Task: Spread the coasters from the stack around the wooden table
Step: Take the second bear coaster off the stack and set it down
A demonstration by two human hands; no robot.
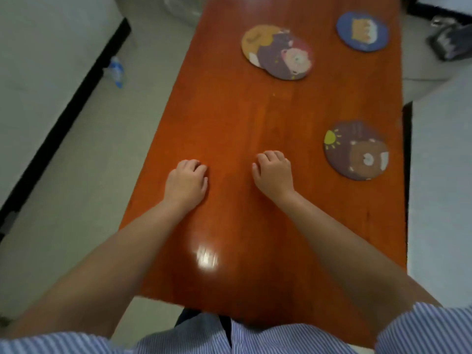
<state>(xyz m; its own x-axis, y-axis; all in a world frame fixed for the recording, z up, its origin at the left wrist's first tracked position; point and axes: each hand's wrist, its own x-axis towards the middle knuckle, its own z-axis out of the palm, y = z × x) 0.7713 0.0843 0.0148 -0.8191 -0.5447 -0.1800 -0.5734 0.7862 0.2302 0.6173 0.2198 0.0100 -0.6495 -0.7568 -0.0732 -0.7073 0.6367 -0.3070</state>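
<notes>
On the long reddish-brown wooden table (pixel 255 123), seen from the head camera, the work looked partly done. A round blue coaster with a yellow drawing (pixel 362 31) lay alone at the far right, and a round purple coaster with a sun and a bear (pixel 356 150) lay alone nearer, beside the right edge. Two coasters were not yet separated: a round purple coaster with a pink bear (pixel 286 57) overlapped a round orange coaster (pixel 258 42). I judged these two were left to spread. The left hand (pixel 186 181) and the right hand (pixel 273 173) rested on the table with fingers curled, holding nothing, well apart from every coaster.
</notes>
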